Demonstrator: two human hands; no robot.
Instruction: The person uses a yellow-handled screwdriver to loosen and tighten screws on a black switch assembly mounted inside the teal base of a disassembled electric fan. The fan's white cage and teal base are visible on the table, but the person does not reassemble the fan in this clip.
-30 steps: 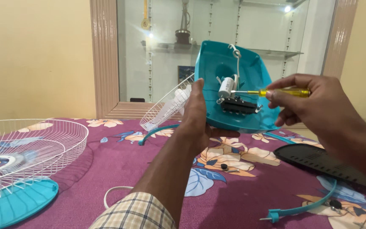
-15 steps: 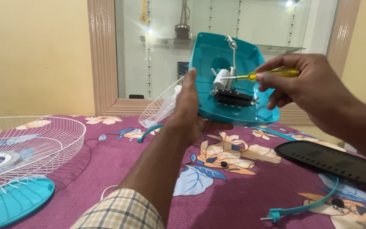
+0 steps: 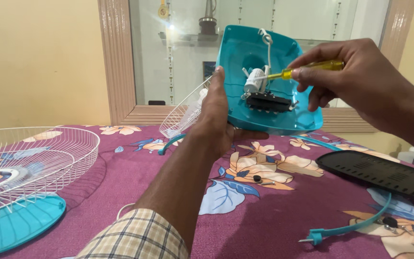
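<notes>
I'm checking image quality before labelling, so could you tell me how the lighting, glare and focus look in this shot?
Head view: even, soft daylight; bright glare spots on the glass panel behind; the teal fan base, left hand and right hand holding the yellow screwdriver are sharp; the white wire grille at the left edge looks slightly stretched.

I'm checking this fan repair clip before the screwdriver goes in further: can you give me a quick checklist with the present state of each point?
1. Teal fan base steadied by the left hand: ok, held tilted above the cloth.
2. Yellow-handled screwdriver gripped in the right hand: ok.
3. Tip seated on a screw: cannot tell, it ends beside the white cylinder.
4. White cord away from the tip: ok.
5. Loose screws on the cloth, away from the edge: ok.
</notes>
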